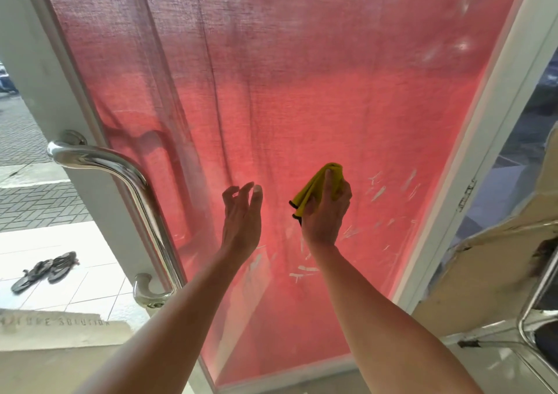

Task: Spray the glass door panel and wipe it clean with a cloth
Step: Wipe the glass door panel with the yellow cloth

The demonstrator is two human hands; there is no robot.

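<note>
Head view looks down along two bare forearms raised toward the tall glass door panel (302,97) with its pale frame, behind which a red woven curtain (241,61) hangs in loose folds. Right hand (327,209) grips a folded yellow microfibre cloth with a dark edge (314,186), fingers curled around it, the cloth bunched above and to the left of the knuckles and close against the glass; whether it touches the pane cannot be told. Left hand (241,212) is empty, fingers loosely spread and slightly curled, held just left of the right hand, near the glass but apart from the cloth.

White streaks and smears (380,188) mark the pane to the right of the right hand, and more lie below both hands (302,269). Left of the left hand, a curved polished steel pull handle (136,188) stands out from the door's edge, between that hand and the open side. Further left, beyond the handle, a pair of dark flip-flop sandals (45,269) lies on white floor tiles (90,288), with grey brick paving (36,194) beyond. Right of the right hand, past the frame, is a metal hinge (466,194) and a torn beige board (483,272).
</note>
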